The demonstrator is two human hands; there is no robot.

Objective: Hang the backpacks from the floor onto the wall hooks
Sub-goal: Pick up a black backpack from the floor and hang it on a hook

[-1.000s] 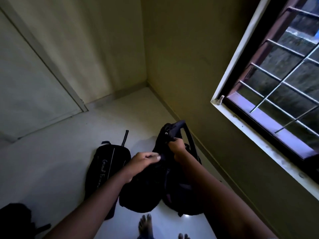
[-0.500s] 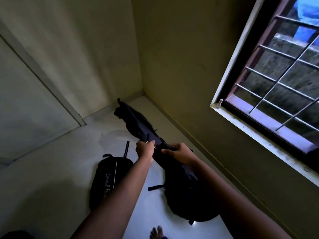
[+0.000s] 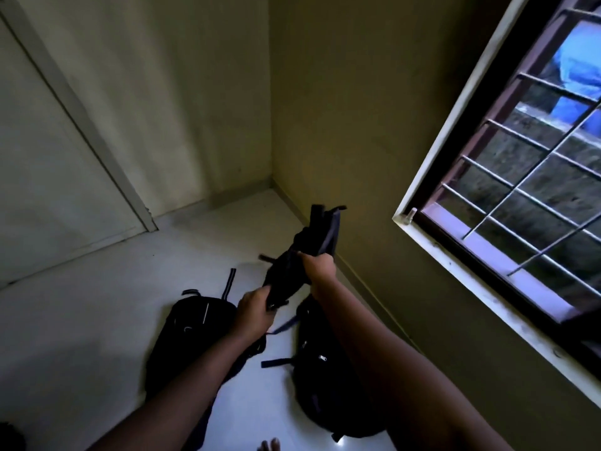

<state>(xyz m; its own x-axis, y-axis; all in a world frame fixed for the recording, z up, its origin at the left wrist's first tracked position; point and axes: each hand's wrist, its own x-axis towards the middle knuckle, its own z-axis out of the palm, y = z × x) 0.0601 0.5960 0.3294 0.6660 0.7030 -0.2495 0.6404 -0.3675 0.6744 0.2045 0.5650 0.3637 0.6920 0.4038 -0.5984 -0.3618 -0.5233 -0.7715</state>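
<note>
Lifting step in hand: left hand [image 3: 255, 309] and right hand [image 3: 320, 266] have fingers clamped on the dark backpack [image 3: 289, 268], raised above the floor [image 3: 97, 320]; next move calls for locating a wall hook, none in view.

Dim room, lit by daylight from the window [image 3: 520, 206] on the right. The floor [image 3: 81, 320] has a pale sheen, with a small glare spot at its near edge. The raised backpack [image 3: 310, 237] is near-black and motion-blurred. Wide-angle bending tilts the walls [image 3: 341, 109].
</note>
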